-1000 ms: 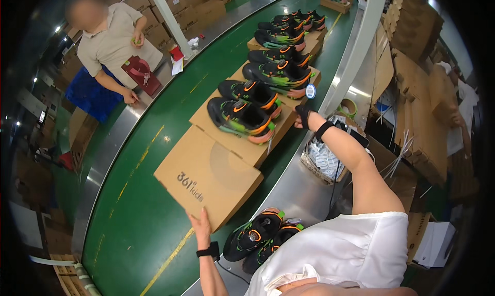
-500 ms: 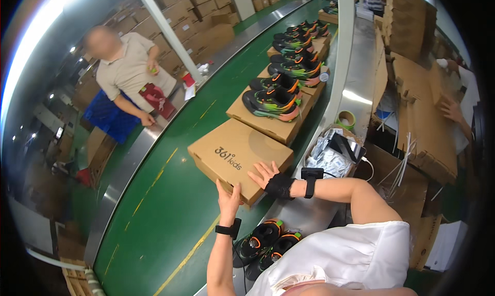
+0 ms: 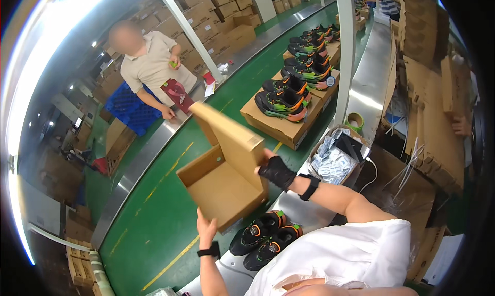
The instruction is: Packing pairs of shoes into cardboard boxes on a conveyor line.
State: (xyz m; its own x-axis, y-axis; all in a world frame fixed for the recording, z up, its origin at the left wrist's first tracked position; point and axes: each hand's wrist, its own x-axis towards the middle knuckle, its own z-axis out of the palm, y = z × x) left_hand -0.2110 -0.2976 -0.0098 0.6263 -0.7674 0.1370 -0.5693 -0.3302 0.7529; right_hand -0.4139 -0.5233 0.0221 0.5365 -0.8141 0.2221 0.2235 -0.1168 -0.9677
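A brown cardboard shoebox [image 3: 224,187] is tilted over the green conveyor, its hinged lid [image 3: 227,136] raised and its plain inside showing. My left hand [image 3: 207,226] grips the near left wall, thumb up along the side and fingers partly hidden beneath. At the lid's right end, my right hand [image 3: 276,169], in a black fingerless wrap, is closed on the edge. Close to my body, a pair of black shoes [image 3: 265,239] with orange and green trim rests on the metal ledge.
Beyond the box, closed shoeboxes [image 3: 268,118] carrying black shoes [image 3: 283,102] line the conveyor [image 3: 154,218]. To the right stand a carton of small packets [image 3: 332,159], a tape roll [image 3: 354,121] and a white post [image 3: 344,53]. A person [image 3: 154,64] stands across the belt.
The shoebox was closed and is now open, its lid swung up by my right hand. My left hand has moved slightly left and down with the box.
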